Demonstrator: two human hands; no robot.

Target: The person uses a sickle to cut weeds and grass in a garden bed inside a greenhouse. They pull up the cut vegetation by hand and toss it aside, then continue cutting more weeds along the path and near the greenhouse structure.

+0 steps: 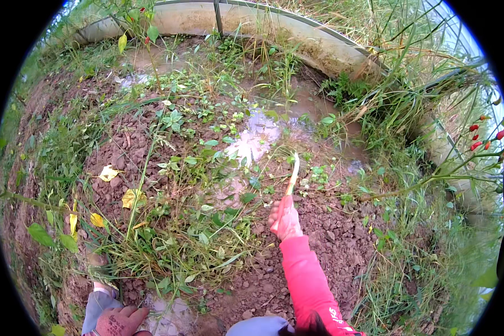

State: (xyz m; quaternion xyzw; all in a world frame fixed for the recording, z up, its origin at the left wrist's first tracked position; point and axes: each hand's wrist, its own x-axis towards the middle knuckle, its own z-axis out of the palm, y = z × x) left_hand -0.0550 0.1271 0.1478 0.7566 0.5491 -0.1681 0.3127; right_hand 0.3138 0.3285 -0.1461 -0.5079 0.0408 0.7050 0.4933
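My right hand (286, 222), in a red sleeve, is stretched out ahead over crumbly brown soil. It grips a narrow curved hand tool, apparently a sickle (294, 174), whose bright tip points away from me among low weeds (319, 174). At the bottom left edge, my left hand (119, 322) is soiled and lies beside my grey trouser leg (93, 308). Its fingers are bent and partly cut off by the frame, so whether it holds anything is unclear. A heap of uprooted grass and weeds (185, 248) lies between the two hands.
A pale, curved low sheet wall (264, 21) bounds the plot at the back and right. Pepper plants with red peppers (475, 145) lean in from the right, and another pepper plant (149, 54) stands far left. Yellow leaves (133, 198) lie on clods. Wet patches (254, 138) shine.
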